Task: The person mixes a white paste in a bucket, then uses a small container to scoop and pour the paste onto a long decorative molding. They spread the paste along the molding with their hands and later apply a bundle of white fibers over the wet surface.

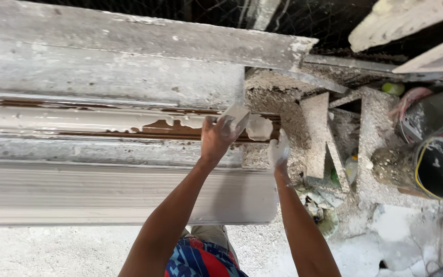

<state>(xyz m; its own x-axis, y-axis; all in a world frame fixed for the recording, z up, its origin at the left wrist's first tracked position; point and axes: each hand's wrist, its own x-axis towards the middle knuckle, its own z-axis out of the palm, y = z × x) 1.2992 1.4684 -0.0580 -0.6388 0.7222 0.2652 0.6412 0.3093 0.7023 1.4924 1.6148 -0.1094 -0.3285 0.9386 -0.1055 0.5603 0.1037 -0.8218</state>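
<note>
Two bare hands are working at the right end of a long plaster moulding bench (pixel 103 77), where a grooved channel (pixel 78 120) is running along its length and showing brown patches through a wet white coat. The left hand (pixel 216 138) is closing its fingers around a flat pale scraper (pixel 237 115), pressing it down into the channel just short of the bench's right end. The right hand (pixel 279 150), thickly coated in white plaster, is resting just beside it at the bench's end corner; its fingers are curling loosely, and whether they are pinching anything cannot be told. A lump of wet plaster (pixel 259 128) is sitting between the two hands, touching the channel's end.

Judging from this, the step in hand is the spreading and shaping of fresh plaster in the mould's groove, with the brown areas not yet covered. The next move seems to be calling for an even pull of the scraper along the channel, keeping its edge seated in the profile so the coat is lying smooth.

Off the bench's right end, a dark bucket (pixel 437 166) is lying tipped among crusted plaster debris (pixel 370 128), and a red and blue patterned garment (pixel 201 259) is showing at the lower edge.
</note>
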